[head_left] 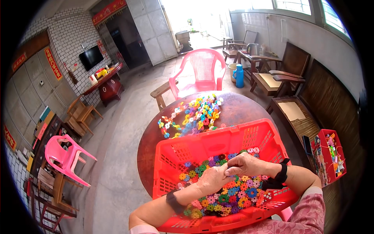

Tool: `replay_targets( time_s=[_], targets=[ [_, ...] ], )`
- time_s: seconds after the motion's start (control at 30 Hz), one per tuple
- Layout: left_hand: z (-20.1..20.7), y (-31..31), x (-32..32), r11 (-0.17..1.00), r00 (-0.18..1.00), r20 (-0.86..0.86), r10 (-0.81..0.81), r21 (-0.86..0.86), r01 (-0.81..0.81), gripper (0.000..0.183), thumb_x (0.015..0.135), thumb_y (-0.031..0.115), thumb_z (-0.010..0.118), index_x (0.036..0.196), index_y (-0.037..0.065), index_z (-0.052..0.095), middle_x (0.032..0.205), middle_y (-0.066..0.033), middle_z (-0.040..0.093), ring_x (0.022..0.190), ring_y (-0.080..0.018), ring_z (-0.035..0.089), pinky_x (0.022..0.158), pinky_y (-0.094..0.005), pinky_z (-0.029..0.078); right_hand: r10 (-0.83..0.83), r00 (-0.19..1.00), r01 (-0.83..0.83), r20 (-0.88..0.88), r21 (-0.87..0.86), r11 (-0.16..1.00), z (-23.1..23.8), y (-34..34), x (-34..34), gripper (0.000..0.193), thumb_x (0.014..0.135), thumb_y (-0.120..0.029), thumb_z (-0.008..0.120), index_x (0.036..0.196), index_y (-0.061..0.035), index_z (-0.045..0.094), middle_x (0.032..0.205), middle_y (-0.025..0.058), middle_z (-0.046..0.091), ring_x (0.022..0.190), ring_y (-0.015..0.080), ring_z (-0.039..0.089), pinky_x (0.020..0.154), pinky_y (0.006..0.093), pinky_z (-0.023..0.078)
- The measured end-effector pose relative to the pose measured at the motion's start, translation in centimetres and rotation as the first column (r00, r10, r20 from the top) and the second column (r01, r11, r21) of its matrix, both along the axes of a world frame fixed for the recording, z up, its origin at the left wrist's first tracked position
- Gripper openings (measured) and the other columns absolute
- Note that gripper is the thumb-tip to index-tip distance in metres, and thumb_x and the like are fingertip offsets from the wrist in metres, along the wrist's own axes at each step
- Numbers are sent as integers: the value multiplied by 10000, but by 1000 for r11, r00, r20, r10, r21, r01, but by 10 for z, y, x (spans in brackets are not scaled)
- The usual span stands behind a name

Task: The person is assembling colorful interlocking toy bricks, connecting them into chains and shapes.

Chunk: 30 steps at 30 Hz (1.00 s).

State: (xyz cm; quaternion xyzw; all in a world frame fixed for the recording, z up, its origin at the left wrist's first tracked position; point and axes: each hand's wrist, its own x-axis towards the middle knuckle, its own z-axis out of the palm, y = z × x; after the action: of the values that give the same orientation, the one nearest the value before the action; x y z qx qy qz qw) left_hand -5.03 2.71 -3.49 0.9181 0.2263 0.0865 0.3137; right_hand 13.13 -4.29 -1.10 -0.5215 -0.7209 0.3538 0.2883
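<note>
My left hand point(212, 179) and my right hand point(246, 164) meet above a large red plastic basket point(218, 147). The fingers of both are closed and pressed together at the tips; whatever they pinch is hidden between them. Below them the basket holds a heap of small flower-shaped plastic pieces point(233, 195) in many colours. Beyond the basket, a tangle of linked flower pieces point(202, 116) lies on the round brown table point(148, 163). Each of my wrists wears a dark band.
A pink plastic chair point(202, 64) faces me across the table, with a wooden stool point(161, 91) beside it. Wooden armchairs point(286, 76) and a blue flask point(239, 76) stand to the right, near a red box of trinkets point(331, 156). Another pink chair point(64, 156) is at left.
</note>
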Motion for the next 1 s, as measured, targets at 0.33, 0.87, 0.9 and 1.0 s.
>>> replay_targets(
  time_s=[0.33,0.87,0.9,1.0],
  targets=[
    [15,11,-4,978,979,-24,-201,-65,199,294,918,270,571,958,-11,494,769,-233,612,777,-421,611,662,-483,467,158,984,-161,-85,-35,986,4,4,9,268,927,-244,594,941,19,644,618,97,570,528,152,580,508,322,455],
    [53,13,-11,798,876,35,-481,-396,454,209,883,180,550,1000,21,480,817,-218,623,799,-413,611,687,-487,465,303,854,-397,-423,-153,905,11,-2,22,279,934,-237,567,816,14,598,658,-13,539,608,64,550,549,230,465],
    [44,14,-11,797,876,33,-482,-399,454,209,883,180,550,1000,21,480,817,-218,623,799,-413,611,687,-487,465,322,884,-389,-339,-151,909,10,0,23,234,920,-212,582,847,9,601,681,20,575,625,96,569,571,261,476],
    [15,17,-7,939,944,-64,-323,103,328,271,888,204,592,1031,0,486,768,-196,634,746,-404,624,642,-473,480,320,947,-315,-38,94,944,0,9,22,208,896,-214,607,911,-6,596,735,65,623,645,158,600,591,297,484]
  ],
)
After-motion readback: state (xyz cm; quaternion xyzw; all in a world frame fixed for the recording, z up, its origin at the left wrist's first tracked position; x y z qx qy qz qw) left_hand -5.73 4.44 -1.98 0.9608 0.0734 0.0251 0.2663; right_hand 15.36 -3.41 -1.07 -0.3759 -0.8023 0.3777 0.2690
